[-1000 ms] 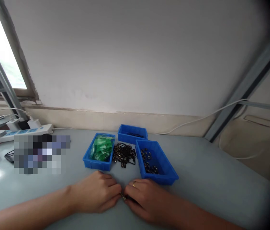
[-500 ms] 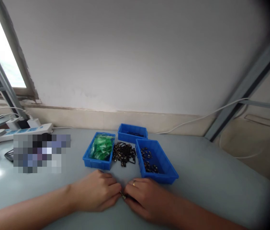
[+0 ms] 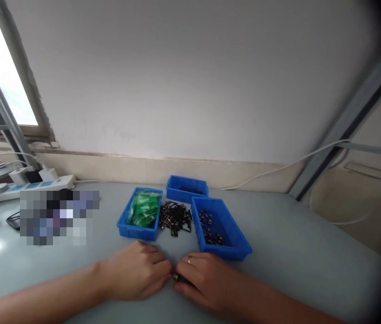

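Over the front of the table my left hand [image 3: 139,272] and my right hand [image 3: 207,283] meet, both with fingers closed in a pinch. A tiny brass-coloured metal part [image 3: 174,276] shows in the narrow gap between their fingertips; most of it is hidden. A gold ring circles one finger of my right hand. Just beyond lies a pile of small black-and-brass metal parts [image 3: 175,217]. Right of the pile, a blue bin [image 3: 233,229] holds several small dark metallic pieces. On its left, another blue bin [image 3: 138,231] contains green-and-clear plastic packets [image 3: 144,207].
A third blue bin [image 3: 186,194] with dark pieces stands near the wall. At the left are a white power strip [image 3: 60,182] with plugs and cables, and a pixelated patch covering some items. A metal frame post [image 3: 325,144] rises at the right.
The brass-coloured part shows less between my fingertips and appears slightly turned. Both hands stay in nearly the same place; the bins and pile are unmoved.
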The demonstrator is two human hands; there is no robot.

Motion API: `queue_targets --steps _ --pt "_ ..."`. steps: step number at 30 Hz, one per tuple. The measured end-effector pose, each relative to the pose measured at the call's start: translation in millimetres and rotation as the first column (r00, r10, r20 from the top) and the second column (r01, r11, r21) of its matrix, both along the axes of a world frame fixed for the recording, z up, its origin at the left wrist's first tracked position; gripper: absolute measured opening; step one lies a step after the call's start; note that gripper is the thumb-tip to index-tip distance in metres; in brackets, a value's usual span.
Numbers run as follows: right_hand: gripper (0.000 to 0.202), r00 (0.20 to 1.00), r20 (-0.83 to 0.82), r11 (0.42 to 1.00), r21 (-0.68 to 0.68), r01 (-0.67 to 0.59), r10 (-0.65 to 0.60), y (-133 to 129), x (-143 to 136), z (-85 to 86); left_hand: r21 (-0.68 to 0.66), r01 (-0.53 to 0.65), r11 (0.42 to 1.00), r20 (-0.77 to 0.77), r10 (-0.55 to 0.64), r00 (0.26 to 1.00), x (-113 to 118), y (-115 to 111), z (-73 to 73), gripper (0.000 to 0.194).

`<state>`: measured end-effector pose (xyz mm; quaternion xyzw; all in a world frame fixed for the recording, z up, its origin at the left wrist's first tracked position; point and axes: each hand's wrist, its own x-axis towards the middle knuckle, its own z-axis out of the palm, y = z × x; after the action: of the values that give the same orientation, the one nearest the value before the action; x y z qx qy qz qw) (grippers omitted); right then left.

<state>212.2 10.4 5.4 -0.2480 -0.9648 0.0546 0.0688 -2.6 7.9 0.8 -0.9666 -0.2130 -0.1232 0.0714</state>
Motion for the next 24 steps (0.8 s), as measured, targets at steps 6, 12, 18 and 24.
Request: queue_targets --steps 6,12,18,24 --pt "0.019 1.000 -0.006 1.000 0.009 -0.001 0.001 0.5 0.5 -1.4 0.004 0.004 1.000 -0.001 -0.004 1.000 0.1 0.1 -0.1 0.026" --pt "0.018 1.000 -0.004 1.000 0.002 0.006 -0.006 -0.1 0.0 -2.5 0.005 0.006 1.000 0.011 -0.006 1.000 0.2 0.3 -1.1 0.023" --pt "0.016 1.000 0.000 1.000 -0.002 0.013 -0.013 -1.5 0.3 -1.7 0.019 0.008 1.000 0.051 -0.008 0.999 -0.3 0.3 -0.6 0.025" --pt "0.015 1.000 -0.007 1.000 -0.003 0.022 -0.022 -1.6 0.7 -2.1 0.049 0.039 0.998 0.092 -0.044 0.995 0.2 -0.6 -1.0 0.032"
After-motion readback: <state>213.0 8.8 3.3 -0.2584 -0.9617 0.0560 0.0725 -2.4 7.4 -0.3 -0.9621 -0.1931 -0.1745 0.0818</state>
